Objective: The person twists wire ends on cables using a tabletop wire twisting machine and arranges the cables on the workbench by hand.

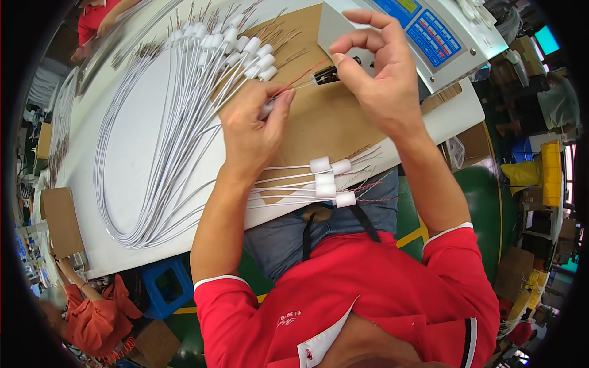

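My left hand (pixel 254 126) is closed on the end of a white cable (pixel 267 109), with thumb and forefinger pressed together. Thin bare strands and a red wire (pixel 300 76) stick out of that grip toward the right. Thumb and forefinger of my right hand (pixel 383 80) pinch at the far tip of the red wire; its other fingers are curled loosely. Just below those fingertips is a black clip (pixel 325 75) with a clear front end, in line with the thin strands; whether they touch it I cannot tell.
A big looped bundle of white cables (pixel 178 122) with white foam sleeves (pixel 236 46) covers the table's left. Several sleeved cables (pixel 324 184) lie near the front edge. A keypad machine (pixel 423 34) stands at the back right on brown cardboard (pixel 325 122). Other people (pixel 101 313) sit nearby.
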`<state>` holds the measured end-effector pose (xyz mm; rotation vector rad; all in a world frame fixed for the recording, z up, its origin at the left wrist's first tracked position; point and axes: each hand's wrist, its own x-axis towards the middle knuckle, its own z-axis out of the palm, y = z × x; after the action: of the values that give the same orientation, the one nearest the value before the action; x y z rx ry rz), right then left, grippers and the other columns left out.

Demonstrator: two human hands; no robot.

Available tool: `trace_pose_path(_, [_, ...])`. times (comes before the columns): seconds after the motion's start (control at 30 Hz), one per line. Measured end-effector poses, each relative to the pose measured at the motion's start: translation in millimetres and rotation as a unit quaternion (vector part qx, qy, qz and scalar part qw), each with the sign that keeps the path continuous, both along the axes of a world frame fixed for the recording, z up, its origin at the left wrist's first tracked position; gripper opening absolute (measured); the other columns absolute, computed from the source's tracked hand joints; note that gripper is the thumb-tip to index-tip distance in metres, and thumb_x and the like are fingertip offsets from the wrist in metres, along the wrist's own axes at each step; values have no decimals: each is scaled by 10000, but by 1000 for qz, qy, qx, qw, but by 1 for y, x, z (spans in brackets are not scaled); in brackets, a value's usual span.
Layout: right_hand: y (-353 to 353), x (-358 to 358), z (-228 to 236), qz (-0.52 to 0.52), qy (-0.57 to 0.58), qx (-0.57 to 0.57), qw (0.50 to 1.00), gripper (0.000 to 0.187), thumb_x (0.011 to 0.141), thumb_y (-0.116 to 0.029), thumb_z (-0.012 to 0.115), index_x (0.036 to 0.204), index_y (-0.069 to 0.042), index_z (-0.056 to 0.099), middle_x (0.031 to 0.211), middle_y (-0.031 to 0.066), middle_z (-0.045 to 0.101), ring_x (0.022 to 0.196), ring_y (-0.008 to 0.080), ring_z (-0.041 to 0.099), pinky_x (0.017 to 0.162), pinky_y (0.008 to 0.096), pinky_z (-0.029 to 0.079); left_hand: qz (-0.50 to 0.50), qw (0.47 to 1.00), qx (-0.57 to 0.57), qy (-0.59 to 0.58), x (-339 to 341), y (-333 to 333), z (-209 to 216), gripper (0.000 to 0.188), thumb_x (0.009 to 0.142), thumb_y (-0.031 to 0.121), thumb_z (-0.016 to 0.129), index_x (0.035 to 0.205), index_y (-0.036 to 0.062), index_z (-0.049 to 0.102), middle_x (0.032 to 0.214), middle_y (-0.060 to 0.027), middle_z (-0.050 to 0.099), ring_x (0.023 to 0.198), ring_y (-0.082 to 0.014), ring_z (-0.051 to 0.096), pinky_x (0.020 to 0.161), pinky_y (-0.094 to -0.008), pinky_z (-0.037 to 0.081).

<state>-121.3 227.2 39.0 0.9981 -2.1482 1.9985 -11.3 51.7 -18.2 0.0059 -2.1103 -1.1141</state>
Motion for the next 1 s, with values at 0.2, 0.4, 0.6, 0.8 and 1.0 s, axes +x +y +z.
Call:
trace_pose_path(0.2, [14,-8,11,69,383,193,901,322,836,-100,764,1152,-80,702,1004,69,715,1029,247,657,893,376,524,-58,986,151,-44,9,-4,6,111,972,70,759,1036,-19,749,854,24,675,703,-16,497,600,-196,377])
trace_pose_path(0.4, [15,-12,6,94,386,174,901,121,869,-56,775,985,-38,745,900,88,696,844,279,640,739,371,513,-99,979,170,-58,11,-6,11,102,981,55,740,1057,-11,757,844,12,662,695,-15,488,581,-203,368])
trace_pose_path(0.6, [20,-6,23,158,124,245,948,178,938,-193,723,962,-18,738,822,99,683,799,232,643,738,351,513,-56,979,-157,113,1,-9,11,236,859,-27,787,1086,35,780,799,-72,653,635,-155,573,539,-285,428])
trace_pose_path(0.8, [22,-20,14,267,-185,280,904,222,1001,-195,608,995,11,692,783,28,643,751,113,612,699,292,477,-71,973,-201,92,8,0,19,251,795,-10,833,1037,36,781,756,-68,636,571,-202,551,509,-333,431])
trace_pose_path(1.0, [26,-8,23,125,136,358,915,188,924,-177,653,996,-7,688,939,102,706,872,230,666,785,350,518,-29,983,-180,35,7,1,9,179,871,-58,778,1042,-9,772,760,-62,650,593,-111,533,530,-241,408])
